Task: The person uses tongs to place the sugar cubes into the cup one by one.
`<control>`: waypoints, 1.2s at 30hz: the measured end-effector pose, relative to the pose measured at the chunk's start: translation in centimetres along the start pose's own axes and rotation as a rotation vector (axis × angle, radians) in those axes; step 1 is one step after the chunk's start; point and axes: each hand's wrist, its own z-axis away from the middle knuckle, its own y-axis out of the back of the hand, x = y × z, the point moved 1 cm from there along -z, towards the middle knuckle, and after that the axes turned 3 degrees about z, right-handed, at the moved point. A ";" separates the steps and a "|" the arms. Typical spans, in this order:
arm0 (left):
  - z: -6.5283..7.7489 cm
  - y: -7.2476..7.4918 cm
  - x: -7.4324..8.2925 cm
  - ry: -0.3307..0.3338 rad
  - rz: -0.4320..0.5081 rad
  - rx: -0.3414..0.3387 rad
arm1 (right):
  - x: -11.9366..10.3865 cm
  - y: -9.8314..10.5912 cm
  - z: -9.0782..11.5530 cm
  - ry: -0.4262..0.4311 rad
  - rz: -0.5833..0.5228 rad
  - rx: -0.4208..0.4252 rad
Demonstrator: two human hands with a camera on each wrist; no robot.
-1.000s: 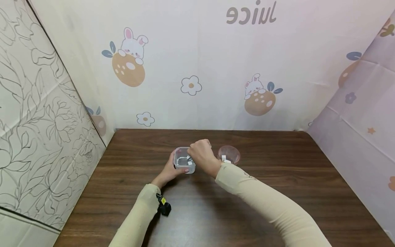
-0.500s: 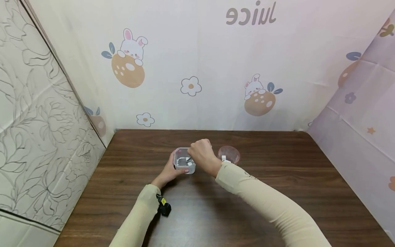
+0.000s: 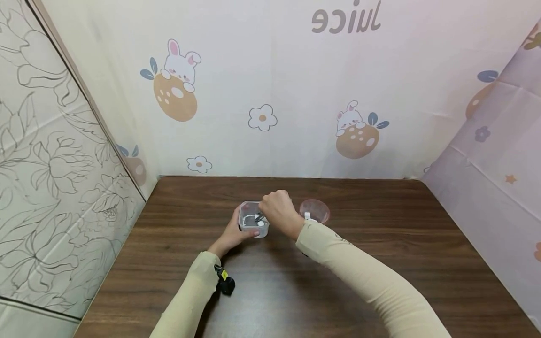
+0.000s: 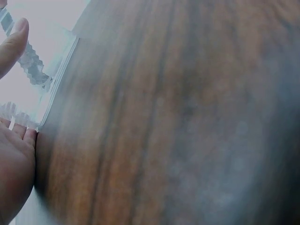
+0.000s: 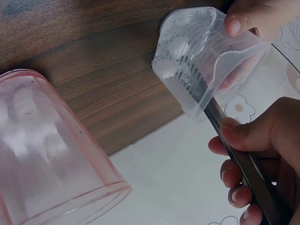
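Observation:
My left hand (image 3: pixel 231 234) holds a clear square plastic container (image 5: pixel 187 47) around its side, with the thumb on the near wall. White lumps (image 5: pixel 171 56) and smaller white bits lie in the container. My right hand (image 3: pixel 279 211) grips the long black handle of a slim utensil (image 5: pixel 243 164), fingers curled round it. The utensil slants down over the rim into the container, its lower end among the white lumps; its kind I cannot tell. In the left wrist view, the left thumb (image 4: pixel 11 47) overlaps the container's wall.
A see-through pink cup (image 5: pixel 51 150) stands just right of the container, partly behind the right wrist. White pieces (image 3: pixel 307 216) show in it. The brown wooden table (image 3: pixel 262 291) ends at a patterned wall cloth (image 3: pixel 228 70). A small black camera (image 3: pixel 227 285) sits at the left cuff.
The utensil's end has shifted slightly among the white lumps inside the container. Both hands stay nearly in place, and the head view has tilted a little.

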 end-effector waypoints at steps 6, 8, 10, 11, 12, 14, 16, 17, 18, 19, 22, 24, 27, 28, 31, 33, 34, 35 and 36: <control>-0.1 0.0 -0.2 -0.020 -0.011 -0.002 | 0.6 -0.4 0.5 -0.009 -0.046 0.102; -0.3 0.0 -0.9 -0.029 0.001 0.011 | 0.9 -0.3 0.9 -0.014 -0.072 0.132; -0.6 0.0 -1.7 -0.039 0.011 0.025 | 1.2 -0.2 1.2 -0.018 -0.099 0.156; -0.7 0.0 -2.1 -0.042 0.015 0.032 | 1.4 -0.1 1.4 -0.018 -0.113 0.166; -0.9 0.0 -2.5 -0.046 0.012 0.038 | 1.6 0.0 1.7 -0.017 -0.126 0.171; -1.0 0.0 -3.1 -0.044 0.009 0.055 | 2.0 0.2 2.1 -0.012 -0.147 0.176; -1.0 0.0 -3.3 -0.040 -0.001 0.068 | 2.3 0.5 2.5 -0.010 -0.161 0.176; -1.0 0.0 -3.4 -0.039 -0.006 0.072 | 2.5 0.6 2.7 -0.010 -0.167 0.177; -1.0 -0.1 -3.4 -0.038 -0.010 0.075 | 2.7 0.7 2.9 -0.011 -0.172 0.177; -0.9 -0.1 -3.4 -0.036 -0.009 0.080 | 2.9 0.8 3.1 -0.014 -0.182 0.183; -0.9 -0.1 -3.1 -0.045 -0.003 0.071 | 3.3 1.0 3.6 -0.024 -0.200 0.195; -0.8 -0.1 -2.6 -0.050 0.003 0.058 | 3.6 1.1 3.9 -0.028 -0.209 0.204; -0.5 0.0 -1.5 -0.049 0.016 0.030 | 3.9 1.4 4.3 -0.032 -0.218 0.216; -0.4 0.0 -1.1 -0.043 0.017 0.023 | 4.0 1.6 4.5 -0.036 -0.225 0.221; -0.2 -0.1 -0.4 -0.035 0.008 0.010 | 4.5 2.1 5.1 -0.045 -0.248 0.225; -0.1 -0.1 -0.2 -0.033 -0.002 0.010 | 4.8 2.4 5.5 -0.055 -0.259 0.231; -0.1 -0.1 -0.1 -0.035 -0.005 0.010 | 5.0 2.5 5.7 -0.060 -0.268 0.240; -0.1 -0.1 -0.1 -0.038 -0.009 0.012 | 5.2 2.6 6.0 -0.063 -0.273 0.250; -0.2 0.0 -0.1 -0.041 -0.014 0.013 | 5.4 2.6 6.2 -0.067 -0.278 0.257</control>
